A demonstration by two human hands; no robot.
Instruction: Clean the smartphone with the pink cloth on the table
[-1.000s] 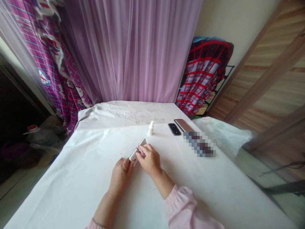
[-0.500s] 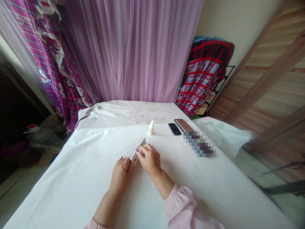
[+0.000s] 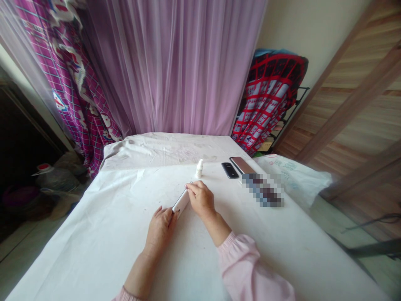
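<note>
A white smartphone (image 3: 181,202) is held on its edge above the white-covered table, tilted away to the right. My left hand (image 3: 161,223) grips its near end. At the phone's far end is my right hand (image 3: 201,198), its thumb and fingertips pinched together against the edge. Whatever lies between those fingertips is too small to make out. A small white bottle (image 3: 199,169) stands upright just beyond my right hand. To the right lie a dark phone (image 3: 229,170) and a larger phone with a rose-coloured face (image 3: 242,165).
A pixelated patch (image 3: 263,190) covers something beside the phones. A plastic bag (image 3: 291,173) hangs at the table's right edge. The white tablecloth (image 3: 103,234) has wrinkles at the far end, by a purple curtain (image 3: 181,67). A large plastic bottle (image 3: 53,177) stands on the floor at left.
My right hand has slid forward along the phone's edge, from about its middle to the far end. My left hand keeps its grip on the near end.
</note>
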